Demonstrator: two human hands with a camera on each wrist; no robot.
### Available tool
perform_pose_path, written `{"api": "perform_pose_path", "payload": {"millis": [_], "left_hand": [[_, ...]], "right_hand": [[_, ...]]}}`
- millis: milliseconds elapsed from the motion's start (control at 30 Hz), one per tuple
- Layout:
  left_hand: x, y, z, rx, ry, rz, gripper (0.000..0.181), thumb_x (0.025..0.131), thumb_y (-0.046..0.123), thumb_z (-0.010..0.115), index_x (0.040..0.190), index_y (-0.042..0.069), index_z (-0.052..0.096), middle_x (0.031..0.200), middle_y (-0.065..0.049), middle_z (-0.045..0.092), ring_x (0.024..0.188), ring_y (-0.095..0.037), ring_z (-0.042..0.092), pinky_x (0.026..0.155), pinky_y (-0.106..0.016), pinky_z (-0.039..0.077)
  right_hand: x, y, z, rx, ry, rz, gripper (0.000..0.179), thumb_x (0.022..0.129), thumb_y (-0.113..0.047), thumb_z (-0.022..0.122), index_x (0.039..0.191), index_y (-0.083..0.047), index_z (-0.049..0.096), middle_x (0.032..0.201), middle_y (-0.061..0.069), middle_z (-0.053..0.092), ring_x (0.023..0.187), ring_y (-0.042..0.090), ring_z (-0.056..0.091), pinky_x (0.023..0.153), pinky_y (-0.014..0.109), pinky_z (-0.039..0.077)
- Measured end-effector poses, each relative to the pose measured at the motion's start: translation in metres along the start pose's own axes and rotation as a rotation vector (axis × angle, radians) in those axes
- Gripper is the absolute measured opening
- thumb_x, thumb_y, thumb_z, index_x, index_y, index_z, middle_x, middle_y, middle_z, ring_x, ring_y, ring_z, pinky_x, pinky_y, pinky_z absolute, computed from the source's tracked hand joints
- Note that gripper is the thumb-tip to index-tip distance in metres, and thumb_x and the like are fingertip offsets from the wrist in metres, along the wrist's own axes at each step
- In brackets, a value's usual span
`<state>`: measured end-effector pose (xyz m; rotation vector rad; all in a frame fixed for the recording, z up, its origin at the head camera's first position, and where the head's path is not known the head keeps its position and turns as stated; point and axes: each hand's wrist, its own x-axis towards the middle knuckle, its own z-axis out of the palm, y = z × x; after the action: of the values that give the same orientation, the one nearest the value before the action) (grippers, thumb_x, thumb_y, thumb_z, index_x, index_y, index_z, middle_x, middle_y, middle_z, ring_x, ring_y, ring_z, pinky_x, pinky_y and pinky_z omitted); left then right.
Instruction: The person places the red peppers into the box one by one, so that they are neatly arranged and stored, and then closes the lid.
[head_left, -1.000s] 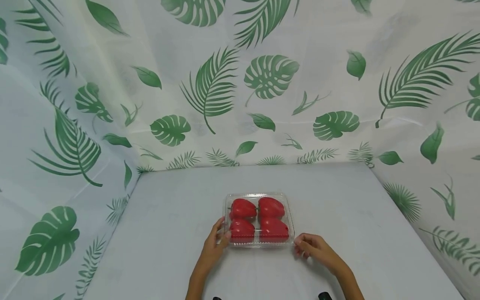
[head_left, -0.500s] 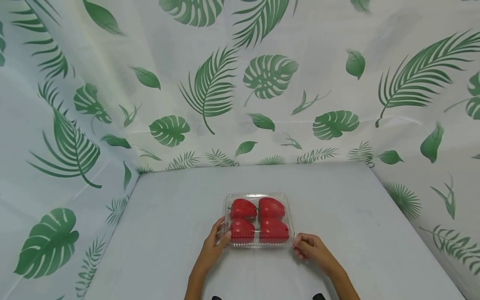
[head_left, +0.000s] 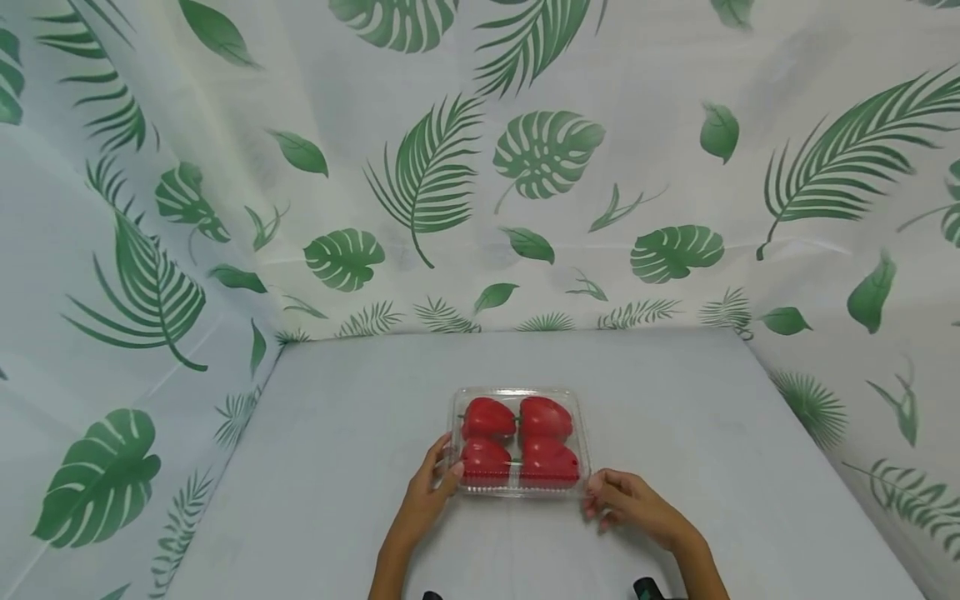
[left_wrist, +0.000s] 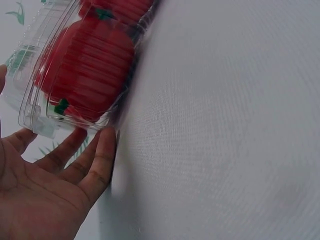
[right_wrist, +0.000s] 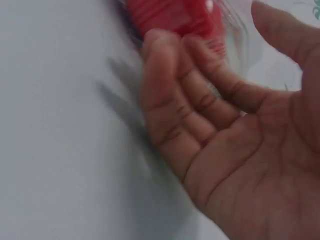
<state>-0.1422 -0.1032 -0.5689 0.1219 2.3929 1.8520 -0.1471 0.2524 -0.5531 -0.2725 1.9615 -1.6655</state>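
Observation:
A clear plastic clamshell box (head_left: 513, 492) with several red bell peppers (head_left: 547, 461) inside lies on the white table. At its left side is my left hand (head_left: 429, 495), fingers fairly straight against the end wall. In the left wrist view the fingertips (left_wrist: 106, 137) touch the box's lower edge, and the thumb shows only at the frame's border. By the front right corner is my right hand (head_left: 626, 502), loosely bent and holding nothing. The right wrist view is blurred; there the fingers (right_wrist: 161, 75) reach the box's end while the thumb (right_wrist: 280, 30) stands apart.
The white table surface (head_left: 337, 417) surrounds the box. Leaf-printed cloth (head_left: 450, 183) hangs behind the table and along both sides. Dark wrist-worn devices (head_left: 648, 588) show at the bottom edge of the head view.
The right hand's fingers have loosened and spread slightly at the box's front right corner. My left hand and the box hold their places; the head view has shifted slightly.

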Motion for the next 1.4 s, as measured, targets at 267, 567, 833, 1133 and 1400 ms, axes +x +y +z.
{"api": "perform_pose_path", "payload": {"millis": [267,567,833,1133,1400], "left_hand": [[-0.002,-0.004,-0.001,0.026,0.010,0.030,0.054,0.103,0.029,0.049,0.154,0.026,0.031,0.145,-0.020,0.044,0.129,-0.045,0.050,0.084,-0.029,0.060],[-0.005,-0.005,-0.006,-0.009,-0.023,0.055,0.049,0.105,0.026,0.044,0.153,0.020,0.034,0.109,-0.021,0.058,0.092,-0.022,0.064,0.077,-0.027,0.060],[-0.010,-0.004,-0.010,-0.166,-0.153,0.088,0.056,0.104,0.016,0.046,0.155,0.012,0.024,0.082,-0.028,0.058,0.072,-0.007,0.061,0.069,-0.028,0.058],[-0.013,0.000,-0.012,-0.206,-0.137,0.038,0.062,0.099,0.004,0.051,0.154,0.020,0.028,0.079,-0.027,0.061,0.065,-0.008,0.057,0.064,-0.024,0.055],[-0.008,0.001,-0.019,-0.223,-0.214,-0.008,0.066,0.099,0.005,0.050,0.156,0.022,0.022,0.078,-0.014,0.064,0.069,-0.011,0.063,0.067,-0.026,0.057]], "right_hand": [[0.018,-0.015,0.009,-0.189,0.324,-0.121,0.060,0.102,-0.025,0.050,0.154,-0.013,0.023,0.145,0.028,0.040,0.126,0.045,0.051,0.093,0.054,0.055],[0.040,-0.020,0.021,-0.252,0.352,-0.226,0.069,0.096,-0.029,0.055,0.156,-0.024,0.020,0.163,0.018,0.016,0.142,0.057,0.019,0.105,0.074,0.031],[0.041,-0.014,0.023,-0.252,0.355,-0.261,0.070,0.095,-0.028,0.055,0.156,-0.023,0.021,0.162,0.018,0.019,0.147,0.051,0.014,0.111,0.072,0.024],[0.042,-0.011,0.024,-0.249,0.365,-0.275,0.070,0.095,-0.028,0.055,0.156,-0.023,0.020,0.162,0.019,0.020,0.147,0.051,0.014,0.111,0.072,0.023],[0.043,-0.012,0.026,-0.244,0.367,-0.270,0.069,0.096,-0.027,0.055,0.156,-0.022,0.021,0.162,0.019,0.020,0.147,0.051,0.012,0.111,0.072,0.020]]}}
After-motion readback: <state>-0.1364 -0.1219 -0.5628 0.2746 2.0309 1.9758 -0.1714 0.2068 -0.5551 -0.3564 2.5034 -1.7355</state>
